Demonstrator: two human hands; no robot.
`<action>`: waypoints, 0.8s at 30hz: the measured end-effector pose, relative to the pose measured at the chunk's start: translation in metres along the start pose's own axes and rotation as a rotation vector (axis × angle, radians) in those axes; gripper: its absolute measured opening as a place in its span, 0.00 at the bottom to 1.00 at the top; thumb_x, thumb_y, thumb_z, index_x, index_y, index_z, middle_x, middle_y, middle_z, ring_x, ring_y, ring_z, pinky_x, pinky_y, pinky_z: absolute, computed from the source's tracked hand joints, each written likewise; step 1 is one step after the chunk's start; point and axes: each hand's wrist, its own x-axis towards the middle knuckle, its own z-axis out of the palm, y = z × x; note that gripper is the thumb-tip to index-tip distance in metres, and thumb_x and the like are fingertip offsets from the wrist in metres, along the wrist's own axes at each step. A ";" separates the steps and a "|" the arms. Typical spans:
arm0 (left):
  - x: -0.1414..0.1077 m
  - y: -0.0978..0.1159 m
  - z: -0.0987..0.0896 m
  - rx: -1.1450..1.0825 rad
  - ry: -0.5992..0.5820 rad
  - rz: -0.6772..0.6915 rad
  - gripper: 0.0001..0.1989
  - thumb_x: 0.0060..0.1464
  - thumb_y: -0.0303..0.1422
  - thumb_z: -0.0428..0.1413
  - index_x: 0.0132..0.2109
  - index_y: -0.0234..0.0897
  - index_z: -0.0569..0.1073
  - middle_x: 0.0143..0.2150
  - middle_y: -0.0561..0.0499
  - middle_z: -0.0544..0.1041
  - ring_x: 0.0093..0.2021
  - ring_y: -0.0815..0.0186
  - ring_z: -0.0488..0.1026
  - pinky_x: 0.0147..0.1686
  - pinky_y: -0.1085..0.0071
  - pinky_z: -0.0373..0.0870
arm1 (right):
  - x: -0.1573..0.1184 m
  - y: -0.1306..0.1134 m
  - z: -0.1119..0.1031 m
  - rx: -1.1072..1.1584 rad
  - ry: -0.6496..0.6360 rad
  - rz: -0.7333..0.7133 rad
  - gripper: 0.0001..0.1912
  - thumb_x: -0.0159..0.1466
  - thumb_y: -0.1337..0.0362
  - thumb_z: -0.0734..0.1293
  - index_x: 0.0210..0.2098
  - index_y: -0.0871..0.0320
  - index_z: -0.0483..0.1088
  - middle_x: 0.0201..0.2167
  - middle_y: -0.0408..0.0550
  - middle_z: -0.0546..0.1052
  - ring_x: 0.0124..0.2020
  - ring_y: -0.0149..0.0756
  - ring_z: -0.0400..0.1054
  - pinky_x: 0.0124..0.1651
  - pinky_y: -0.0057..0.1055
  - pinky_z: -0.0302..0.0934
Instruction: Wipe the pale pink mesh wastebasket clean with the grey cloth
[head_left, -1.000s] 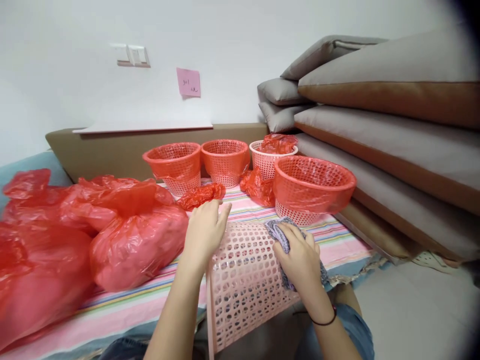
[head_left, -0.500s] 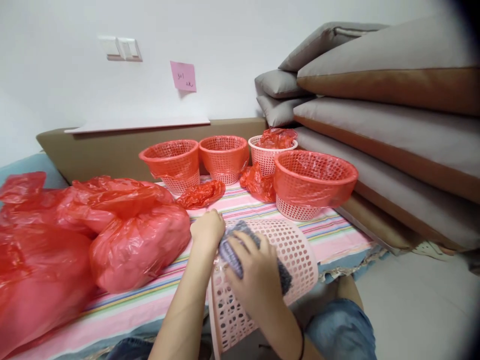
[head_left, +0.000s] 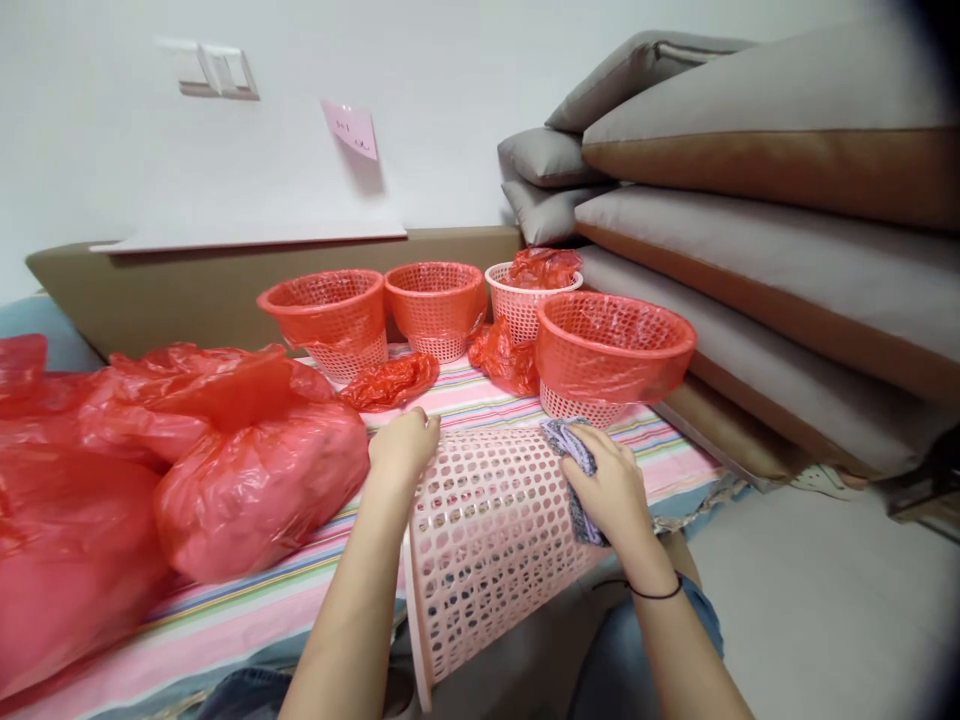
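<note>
A pink perforated plastic basket (head_left: 487,540) lies on its side at the near edge of the striped cloth (head_left: 300,590), its rim facing left. My left hand (head_left: 405,445) grips that basket at its upper left, by the rim, fingers curled over it. Pressed under my right hand (head_left: 611,490) is a grey-purple cloth (head_left: 574,450), held against the basket's right end near the base. Behind stand three baskets with red film around their upper parts: one at left (head_left: 334,310), one in the middle (head_left: 439,300) and one at right (head_left: 615,350).
Large filled red bags (head_left: 262,480) occupy the left side. A pale basket (head_left: 521,305) holds crumpled red plastic at the back. More red plastic (head_left: 394,380) lies on the cloth. Grey and brown cushions (head_left: 750,230) are stacked at right. A pink note (head_left: 352,128) hangs on the wall.
My right hand has moved right with the grey-purple cloth, from the basket's middle to its far right end. My left hand still grips the rim side. The view has shifted slightly.
</note>
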 end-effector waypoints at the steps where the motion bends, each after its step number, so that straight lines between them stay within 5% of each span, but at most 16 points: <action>1: 0.000 0.000 0.000 -0.005 -0.001 0.004 0.23 0.64 0.40 0.40 0.52 0.34 0.75 0.53 0.36 0.79 0.53 0.48 0.76 0.48 0.59 0.71 | -0.001 0.001 0.000 0.000 -0.002 -0.008 0.23 0.62 0.61 0.61 0.54 0.56 0.73 0.57 0.49 0.75 0.54 0.48 0.66 0.58 0.46 0.58; 24: -0.015 -0.001 0.001 -0.027 -0.009 0.029 0.18 0.62 0.41 0.47 0.47 0.36 0.75 0.46 0.39 0.81 0.44 0.53 0.79 0.40 0.64 0.69 | -0.015 -0.001 -0.002 -0.024 0.028 0.008 0.23 0.63 0.59 0.60 0.55 0.55 0.72 0.59 0.48 0.73 0.55 0.47 0.64 0.57 0.44 0.57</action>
